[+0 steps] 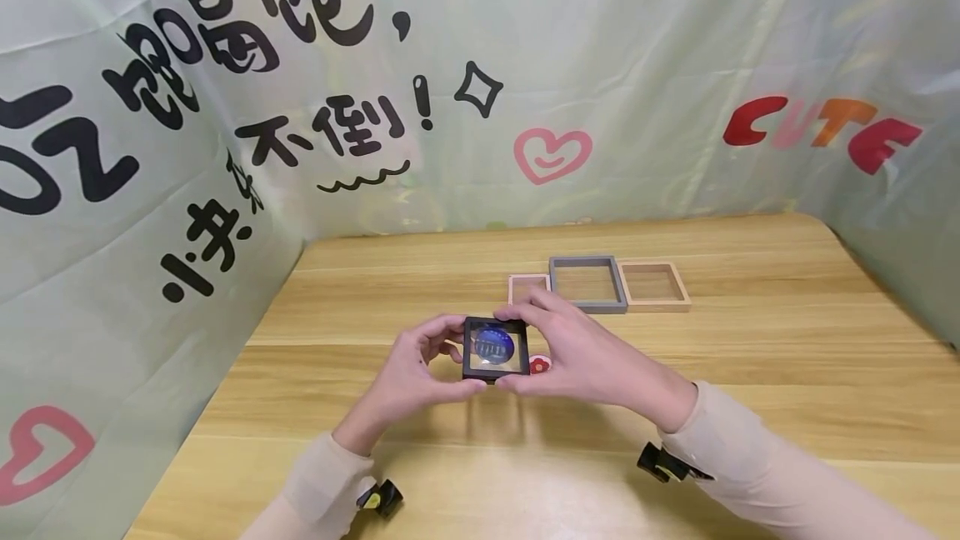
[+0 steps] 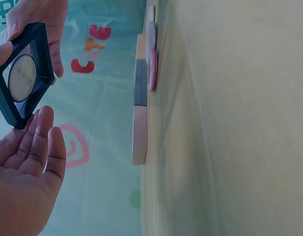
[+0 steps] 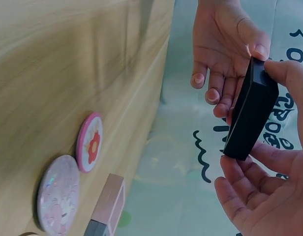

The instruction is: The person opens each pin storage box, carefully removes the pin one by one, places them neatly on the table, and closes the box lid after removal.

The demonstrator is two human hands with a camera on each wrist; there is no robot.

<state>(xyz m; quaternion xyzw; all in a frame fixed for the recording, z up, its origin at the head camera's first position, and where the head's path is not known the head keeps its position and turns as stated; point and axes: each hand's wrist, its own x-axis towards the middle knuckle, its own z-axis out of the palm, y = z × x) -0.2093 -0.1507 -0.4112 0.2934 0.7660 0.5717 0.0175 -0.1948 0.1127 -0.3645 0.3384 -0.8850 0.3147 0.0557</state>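
Observation:
Above the table, both hands hold a small black square display frame (image 1: 495, 375) with a clear window. Inside it is a round blue badge (image 1: 493, 347), seen from its pale back in the left wrist view. My left hand (image 1: 405, 373) grips the left side, thumb at the lower corner. On the opposite side my right hand (image 1: 577, 348) pinches it, with its thumb below and fingers along the top edge. The right wrist view shows the frame's dark side (image 3: 254, 110) tilted between the hands.
Pink (image 3: 108, 199), grey (image 1: 588, 307) and tan (image 1: 660, 306) square frames stand in a row farther back. A red-flower badge (image 3: 90, 142) and a pale pink badge (image 3: 58, 196) lie on the wooden table (image 1: 360, 290). Printed cloth (image 1: 645, 40) hangs behind.

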